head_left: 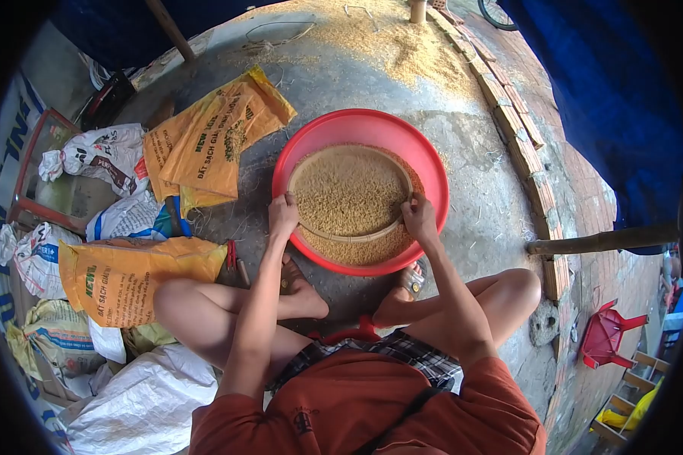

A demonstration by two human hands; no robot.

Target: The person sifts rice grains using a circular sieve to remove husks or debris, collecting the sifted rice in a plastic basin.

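A round sieve (pixel 349 199) with a pale rim is held over a red plastic basin (pixel 311 136). Grain covers much of the sieve's mesh, thickest toward its near side. More grain (pixel 349 252) lies in the basin beneath it. My left hand (pixel 283 215) grips the sieve's rim on the left, fingers closed round it. On the right side of the rim, my right hand (pixel 419 215) is closed in the same way. The basin stands on the concrete floor between my feet.
Orange printed sacks (pixel 212 140) and white sacks (pixel 140 402) lie on the left. Loose grain (pixel 417 53) is spread on the floor ahead. A brick edging (pixel 524 152) runs along the right, with a red stool (pixel 609 334) beyond and a wooden pole (pixel 607 240) crossing it.
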